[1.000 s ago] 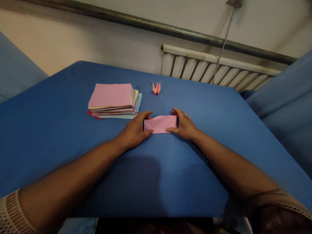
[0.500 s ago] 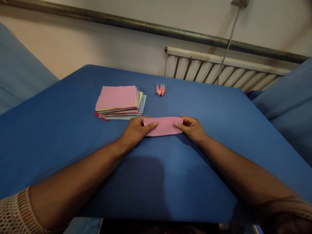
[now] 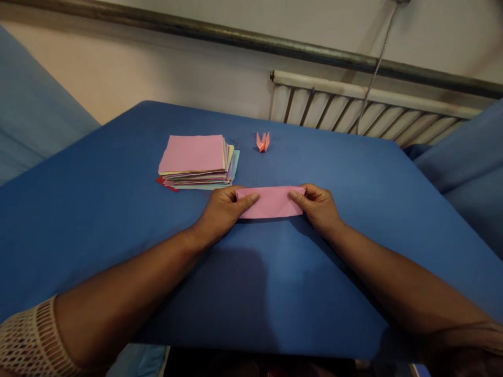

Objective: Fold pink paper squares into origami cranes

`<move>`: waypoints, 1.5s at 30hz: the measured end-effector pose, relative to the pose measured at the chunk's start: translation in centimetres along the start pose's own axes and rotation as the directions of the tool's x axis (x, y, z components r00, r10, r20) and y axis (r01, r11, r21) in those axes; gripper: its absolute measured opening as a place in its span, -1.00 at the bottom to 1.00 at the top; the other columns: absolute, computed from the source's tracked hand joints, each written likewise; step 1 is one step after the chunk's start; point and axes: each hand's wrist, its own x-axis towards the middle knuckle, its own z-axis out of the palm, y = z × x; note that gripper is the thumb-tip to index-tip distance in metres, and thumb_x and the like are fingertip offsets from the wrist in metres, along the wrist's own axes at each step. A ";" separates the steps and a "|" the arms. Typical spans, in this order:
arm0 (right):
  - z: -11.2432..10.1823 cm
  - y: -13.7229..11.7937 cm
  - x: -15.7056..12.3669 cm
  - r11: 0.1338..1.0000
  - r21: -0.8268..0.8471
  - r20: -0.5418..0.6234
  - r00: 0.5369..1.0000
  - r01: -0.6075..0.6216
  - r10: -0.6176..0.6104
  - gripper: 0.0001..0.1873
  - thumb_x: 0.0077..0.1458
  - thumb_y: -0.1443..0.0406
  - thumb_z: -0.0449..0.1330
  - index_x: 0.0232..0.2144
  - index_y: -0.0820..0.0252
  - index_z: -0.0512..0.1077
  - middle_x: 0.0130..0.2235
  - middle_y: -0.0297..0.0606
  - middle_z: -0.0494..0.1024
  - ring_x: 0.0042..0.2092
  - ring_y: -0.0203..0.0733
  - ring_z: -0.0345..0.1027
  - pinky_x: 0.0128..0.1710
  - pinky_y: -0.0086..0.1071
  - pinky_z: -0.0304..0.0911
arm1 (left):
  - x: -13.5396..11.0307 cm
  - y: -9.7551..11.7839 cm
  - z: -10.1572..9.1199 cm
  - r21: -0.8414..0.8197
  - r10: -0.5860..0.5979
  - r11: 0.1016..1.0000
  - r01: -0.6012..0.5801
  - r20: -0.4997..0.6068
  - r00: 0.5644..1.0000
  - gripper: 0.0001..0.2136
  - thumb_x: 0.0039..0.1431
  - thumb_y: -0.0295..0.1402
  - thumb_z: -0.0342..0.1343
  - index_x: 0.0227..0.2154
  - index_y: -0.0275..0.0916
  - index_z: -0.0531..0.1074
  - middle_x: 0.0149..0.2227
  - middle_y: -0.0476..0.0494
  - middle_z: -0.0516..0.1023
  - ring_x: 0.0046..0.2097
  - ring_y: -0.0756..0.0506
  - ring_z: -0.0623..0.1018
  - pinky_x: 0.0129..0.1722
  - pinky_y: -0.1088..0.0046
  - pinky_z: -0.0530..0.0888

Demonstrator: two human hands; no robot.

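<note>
A folded sheet of pink paper [image 3: 273, 204], now a long rectangle, is held just above the table between both hands. My left hand [image 3: 226, 209] pinches its left end, thumb on the near face and fingers hidden behind. At the other end my right hand [image 3: 318, 207] grips it the same way, thumb on the front. Beyond my left hand lies a stack of coloured paper [image 3: 194, 153] with a pink sheet on top. Farther back stands a small pink-orange origami piece [image 3: 263, 142] with upright points.
The blue table [image 3: 353, 209] runs back toward the wall. Behind it are a white radiator [image 3: 326, 99], a thick horizontal pipe [image 3: 236, 39] and a hanging cord [image 3: 379, 60]. Blue cloth [image 3: 35, 99] hangs on the left, and more blue cloth [image 3: 471, 157] on the right.
The whole view has shifted slightly. The pink paper stays in both hands and looks a little wider and flatter. The stack and the origami piece rest where they were.
</note>
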 end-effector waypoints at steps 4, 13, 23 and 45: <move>0.0 -0.3 -0.2 0.998 -0.039 -0.029 0.999 0.044 -0.045 -0.59 -0.10 0.00 0.36 -0.60 0.16 0.37 -0.56 -0.44 0.31 -0.49 -0.36 0.12 -0.46 -0.42 0.10 | -0.1 -0.1 0.1 -0.056 -0.007 0.998 0.008 0.002 1.000 -0.65 -0.05 -0.05 0.28 -0.40 -0.28 0.54 -0.44 -0.02 0.50 -0.40 -0.01 0.39 -0.39 0.49 0.32; 0.0 -0.6 -0.4 0.989 -0.101 -0.063 0.991 0.107 -0.114 -0.52 -0.07 -0.04 0.33 -0.64 0.18 0.30 -0.58 -0.45 0.23 -0.51 -0.38 0.05 -0.51 -0.45 0.05 | -0.4 0.0 0.3 -0.119 -0.002 0.993 0.002 -0.001 1.000 -0.71 0.04 -0.12 0.25 -0.35 -0.27 0.57 -0.39 -0.04 0.54 -0.36 -0.02 0.43 -0.34 0.50 0.36; 0.2 -0.8 -0.8 0.974 -0.096 0.011 0.979 0.206 -0.206 -0.58 0.00 -0.01 0.30 -0.60 0.17 0.36 -0.56 -0.44 0.26 -0.48 -0.37 0.09 -0.49 -0.45 0.08 | -0.4 0.3 0.2 -0.043 0.013 0.999 -0.017 -0.083 0.996 -0.76 -0.05 -0.18 0.33 -0.45 -0.27 0.52 -0.49 0.03 0.46 -0.44 0.01 0.38 -0.43 0.52 0.31; 0.5 -0.4 -0.4 0.996 0.046 0.054 0.995 0.081 -0.083 -0.55 -0.05 -0.03 0.34 -0.61 0.17 0.32 -0.56 -0.45 0.27 -0.49 -0.38 0.10 -0.48 -0.45 0.11 | 0.1 -0.3 0.0 -0.103 -0.035 0.994 0.025 -0.095 0.995 -0.75 -0.09 -0.19 0.35 -0.42 -0.26 0.54 -0.44 -0.04 0.53 -0.42 -0.02 0.44 -0.41 0.49 0.36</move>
